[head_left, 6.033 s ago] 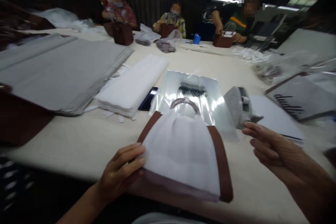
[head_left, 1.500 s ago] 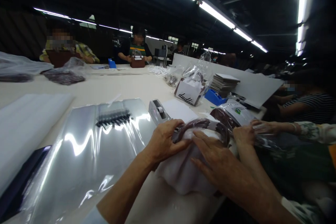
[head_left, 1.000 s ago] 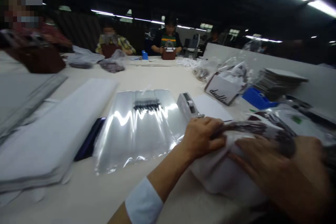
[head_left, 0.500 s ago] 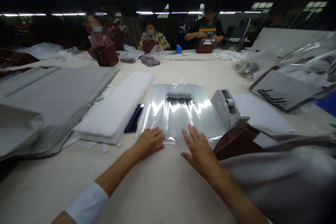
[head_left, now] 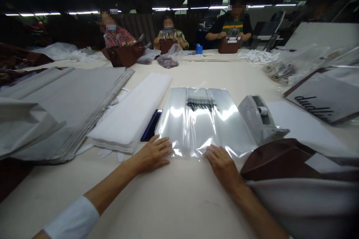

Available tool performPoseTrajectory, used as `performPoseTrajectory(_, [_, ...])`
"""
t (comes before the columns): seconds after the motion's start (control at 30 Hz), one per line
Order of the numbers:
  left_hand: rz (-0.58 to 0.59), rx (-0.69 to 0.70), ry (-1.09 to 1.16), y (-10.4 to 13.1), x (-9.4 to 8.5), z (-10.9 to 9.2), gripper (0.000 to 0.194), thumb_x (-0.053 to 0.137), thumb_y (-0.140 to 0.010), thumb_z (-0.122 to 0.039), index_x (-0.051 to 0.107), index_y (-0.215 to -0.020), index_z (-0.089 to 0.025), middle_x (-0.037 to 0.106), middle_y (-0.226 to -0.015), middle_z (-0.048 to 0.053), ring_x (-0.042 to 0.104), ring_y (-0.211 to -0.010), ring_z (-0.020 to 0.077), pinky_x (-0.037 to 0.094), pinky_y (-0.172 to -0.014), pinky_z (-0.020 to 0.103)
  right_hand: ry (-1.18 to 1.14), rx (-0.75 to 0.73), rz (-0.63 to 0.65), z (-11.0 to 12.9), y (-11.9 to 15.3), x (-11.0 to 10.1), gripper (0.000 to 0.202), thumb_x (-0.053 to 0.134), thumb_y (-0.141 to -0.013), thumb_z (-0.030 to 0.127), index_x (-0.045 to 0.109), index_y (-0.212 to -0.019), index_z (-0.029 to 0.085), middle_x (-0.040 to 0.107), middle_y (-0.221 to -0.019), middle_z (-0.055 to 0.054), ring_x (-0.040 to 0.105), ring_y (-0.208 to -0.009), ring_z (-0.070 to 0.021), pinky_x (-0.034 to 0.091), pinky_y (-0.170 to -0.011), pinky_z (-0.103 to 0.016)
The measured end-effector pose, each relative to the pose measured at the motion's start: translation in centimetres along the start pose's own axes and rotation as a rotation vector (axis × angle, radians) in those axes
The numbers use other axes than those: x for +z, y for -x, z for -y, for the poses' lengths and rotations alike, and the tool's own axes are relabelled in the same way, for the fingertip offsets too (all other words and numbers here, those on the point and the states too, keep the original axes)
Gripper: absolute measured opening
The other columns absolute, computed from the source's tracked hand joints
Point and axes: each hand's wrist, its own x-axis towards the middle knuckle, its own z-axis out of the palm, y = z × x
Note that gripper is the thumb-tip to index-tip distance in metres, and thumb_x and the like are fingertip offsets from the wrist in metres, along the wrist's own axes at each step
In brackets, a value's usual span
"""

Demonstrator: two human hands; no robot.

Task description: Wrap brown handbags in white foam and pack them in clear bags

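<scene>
Head view: a broad pale table fills most of the scene, with three people along its far side. A big stack of grey sheets covers the left. At the near right lie pale grey material and, beyond it, a dark brown piece, partly hidden by it. The clear plastic stack, glossy and bearing dark lettering, lies flat in the middle of the table, before the person; a folded white stack sits to its left. Farther right is a pale panel with black script, brown along its edge, and a white sheet lies left of it. Both hands are open and grip nothing: the left hand spreads its fingers over the near left corner of the plastic, while the right hand lays its fingers, held close together, on the near edge. A grey tape dispenser stands just right of the plastic. Brown handbags are at the far side. Smallest are a dark, flat, phone-like object between the two stacks and a blue item at the far side.
</scene>
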Motion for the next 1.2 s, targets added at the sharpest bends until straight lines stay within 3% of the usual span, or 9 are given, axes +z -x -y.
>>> performPoseTrajectory(0.13, [-0.074, -0.039, -0.027, 0.6, 0.0, 0.8, 0.018, 0.043, -0.088, -0.017, 0.059, -0.095, -0.017, 0.064, -0.099, 0.007, 0.057, -0.095, 0.0182, 0.045, -0.08, 0.034, -0.022, 0.069, -0.092, -0.2, -0.3, -0.2, 0.023, 0.039, -0.092, 0.024, 0.058, -0.095, 0.012, 0.063, -0.094, -0.011, 0.059, -0.09, -0.0189, 0.048, -0.082, -0.035])
performPoseTrajectory(0.27, [-0.166, -0.07, 0.013, -0.6, -0.6, 1.4, 0.014, 0.041, -0.088, -0.016, 0.055, -0.088, -0.014, 0.063, -0.092, 0.008, 0.057, -0.088, 0.0154, 0.049, -0.074, 0.028, -0.05, -0.003, -0.022, 1.1, -0.9, -0.1, 0.035, 0.046, -0.088, 0.037, 0.054, -0.112, 0.013, 0.056, -0.116, -0.015, 0.05, -0.111, -0.0267, 0.039, -0.094, -0.049])
performPoseTrajectory(0.5, [-0.269, -0.055, 0.086, -4.0, -5.5, 1.2, 0.007, 0.043, -0.088, -0.018, 0.049, -0.089, -0.015, 0.06, -0.092, 0.008, 0.058, -0.086, 0.0121, 0.051, -0.075, 0.023, -0.249, 0.068, 0.014, 1.3, -2.7, 0.1, 0.028, 0.034, -0.093, 0.024, 0.059, -0.104, 0.016, 0.065, -0.097, -0.007, 0.061, -0.089, -0.016, 0.049, -0.084, -0.032])
performPoseTrajectory(0.67, [-0.208, 0.104, -0.078, 0.7, -7.4, -0.9, 0.006, 0.051, -0.083, -0.014, 0.053, -0.088, -0.017, 0.062, -0.1, 0.007, 0.059, -0.097, 0.0156, 0.052, -0.085, 0.027, -0.3, 0.023, 0.104, 1.8, -2.4, -0.9, 0.026, 0.038, -0.09, 0.018, 0.062, -0.1, 0.018, 0.064, -0.096, -0.005, 0.061, -0.088, -0.015, 0.051, -0.077, -0.026])
performPoseTrajectory(0.8, [-0.176, -0.08, -0.02, 6.5, -5.5, -0.9, 0.011, 0.048, -0.084, -0.013, 0.055, -0.092, -0.017, 0.061, -0.107, 0.008, 0.058, -0.101, 0.0165, 0.052, -0.086, 0.027, -0.26, -0.009, 0.191, 3.2, -2.5, -1.4, 0.025, 0.041, -0.087, 0.012, 0.065, -0.093, 0.016, 0.063, -0.094, -0.007, 0.057, -0.091, -0.0182, 0.048, -0.079, -0.03])
performPoseTrajectory(0.9, [-0.084, -0.216, -0.002, 7.7, -4.4, -0.9, 0.013, 0.047, -0.085, -0.019, 0.057, -0.093, -0.017, 0.061, -0.106, 0.009, 0.056, -0.103, 0.0192, 0.049, -0.088, 0.033, -0.207, 0.018, 0.246, 3.7, -3.1, -1.5, 0.025, 0.042, -0.086, 0.01, 0.066, -0.082, 0.015, 0.062, -0.083, -0.007, 0.056, -0.08, -0.0181, 0.046, -0.07, -0.028])
performPoseTrajectory(1.07, [-0.096, -0.268, -0.089, 2.3, -3.2, -3.7, 0.04, 0.055, -0.08, -0.041, 0.053, -0.111, -0.016, 0.055, -0.117, 0.013, 0.047, -0.112, 0.0303, 0.031, -0.096, 0.053, -0.146, 0.04, 0.302, 3.8, -4.6, -1.2, 0.021, 0.049, -0.085, 0.018, 0.063, -0.071, 0.014, 0.06, -0.07, -0.004, 0.054, -0.069, -0.0159, 0.041, -0.065, -0.026])
performPoseTrajectory(1.13, [0.027, -0.271, -0.013, -0.4, -2.0, -4.9, 0.027, 0.049, -0.085, -0.03, 0.054, -0.108, -0.016, 0.059, -0.108, 0.012, 0.051, -0.105, 0.0268, 0.03, -0.095, 0.051, -0.131, 0.04, 0.319, 3.7, -4.9, -1.3, 0.019, 0.052, -0.085, 0.02, 0.062, -0.07, 0.014, 0.059, -0.07, -0.004, 0.054, -0.069, -0.0159, 0.04, -0.065, -0.025])
performPoseTrajectory(1.2, [0.118, -0.269, 0.042, -2.2, -0.7, -5.1, 0.017, 0.044, -0.086, -0.017, 0.06, -0.087, -0.016, 0.063, -0.085, 0.008, 0.056, -0.087, 0.0216, 0.036, -0.087, 0.044, -0.137, 0.03, 0.342, 3.6, -4.8, -1.6, 0.017, 0.052, -0.085, 0.022, 0.063, -0.074, 0.015, 0.06, -0.073, -0.004, 0.055, -0.071, -0.0155, 0.04, -0.064, -0.024])
